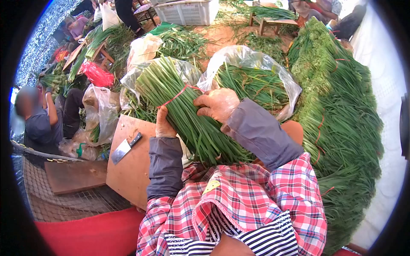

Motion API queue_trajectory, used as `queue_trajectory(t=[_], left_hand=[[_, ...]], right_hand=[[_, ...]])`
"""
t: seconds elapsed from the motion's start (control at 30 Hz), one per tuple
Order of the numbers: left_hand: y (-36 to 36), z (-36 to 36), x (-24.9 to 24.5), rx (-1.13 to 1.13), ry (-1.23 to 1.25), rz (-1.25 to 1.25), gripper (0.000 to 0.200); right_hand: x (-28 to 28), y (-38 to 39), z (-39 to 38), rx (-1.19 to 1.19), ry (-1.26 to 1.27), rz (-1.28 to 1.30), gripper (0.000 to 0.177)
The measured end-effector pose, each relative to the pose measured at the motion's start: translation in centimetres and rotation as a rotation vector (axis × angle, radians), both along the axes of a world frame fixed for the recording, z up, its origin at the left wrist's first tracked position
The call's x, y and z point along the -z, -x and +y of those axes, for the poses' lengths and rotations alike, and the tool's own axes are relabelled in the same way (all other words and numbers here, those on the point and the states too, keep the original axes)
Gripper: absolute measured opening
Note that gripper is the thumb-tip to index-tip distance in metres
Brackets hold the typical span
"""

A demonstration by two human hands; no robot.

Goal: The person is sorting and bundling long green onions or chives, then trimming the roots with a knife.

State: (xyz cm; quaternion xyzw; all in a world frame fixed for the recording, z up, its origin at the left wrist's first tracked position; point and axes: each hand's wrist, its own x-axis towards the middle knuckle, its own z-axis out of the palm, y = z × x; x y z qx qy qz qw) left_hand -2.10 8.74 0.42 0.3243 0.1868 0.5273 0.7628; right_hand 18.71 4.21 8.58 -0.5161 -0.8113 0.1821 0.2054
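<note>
A thick bunch of garlic chives [192,123] stands tilted in front of me, its pale cut ends up and its green leaves down toward my lap. A thin red tie [175,95] goes around it near the upper part. My left hand [165,122] grips the bunch from its left side, fingers mostly hidden behind the stems. My right hand [218,103] is closed at the right side, fingers curled against the stems where the tie's end meets them. Both hands seem to wear thin, see-through gloves.
A cleaver [125,148] lies on a wooden board [132,170] at my left. Ahead, a clear plastic bag [252,53] holds loose leaves. Tied chives form a large pile [341,128] on my right. A white crate [188,13] stands behind; a person [42,121] sits at left.
</note>
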Motion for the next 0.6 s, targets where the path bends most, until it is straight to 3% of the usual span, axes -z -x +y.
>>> queue_trajectory(t=[0.07,0.1,0.17,0.27,0.3,0.33,0.37,0.4,0.43,0.5,0.53,0.57,0.6], left_hand=[[0.5,0.2,0.9,-0.033,0.007,0.02,0.06],[0.3,0.0,1.0,-0.041,0.008,0.023,0.06],[0.3,-0.5,0.7,0.013,0.019,-0.028,0.059],[0.6,0.2,2.0,-0.035,0.062,-0.022,0.062],[0.3,0.1,1.6,-0.083,0.073,-0.007,0.063],[0.1,0.1,1.4,-0.133,0.085,0.01,0.064],[0.1,0.3,1.3,-0.124,0.047,0.002,0.065],[0.5,0.5,1.4,-0.118,0.012,-0.004,0.066],[0.9,0.6,1.5,-0.118,-0.019,-0.008,0.068],[1.9,0.2,0.5,-0.114,-0.111,-0.037,0.067],[2.2,0.0,-0.4,-0.132,-0.122,-0.055,0.066],[2.7,0.1,-0.9,-0.149,-0.137,-0.07,0.066],[3.6,0.7,0.2,-0.273,-0.046,-0.118,0.064]], right_hand=[[-0.1,0.2,0.3,0.016,0.052,-0.04,0.018],[1.4,-0.1,0.4,0.013,-0.072,0.054,0.018],[3.3,-0.2,0.7,-0.009,-0.027,0.458,0.015],[2.8,0.1,-0.4,-0.114,0.484,1.014,0.013],[2.1,0.6,-1.5,-0.207,0.586,1.015,0.012],[1.3,0.8,-2.7,-0.358,0.505,0.825,0.014],[0.7,0.9,-4.5,-0.467,0.68,0.903,0.015],[0.3,0.2,-5.3,-0.579,0.912,0.767,0.016],[0.1,-0.8,-6.2,-0.634,0.959,0.64,0.017],[-0.5,-3.0,-7.1,-0.368,0.808,0.161,0.029],[0.8,-4.1,-7.0,-0.123,0.8,-0.006,0.03],[1.3,-5.0,-6.8,0.068,0.587,-0.214,0.024],[3.4,-7.3,-6.4,-0.014,0.357,-0.032,0.025]])
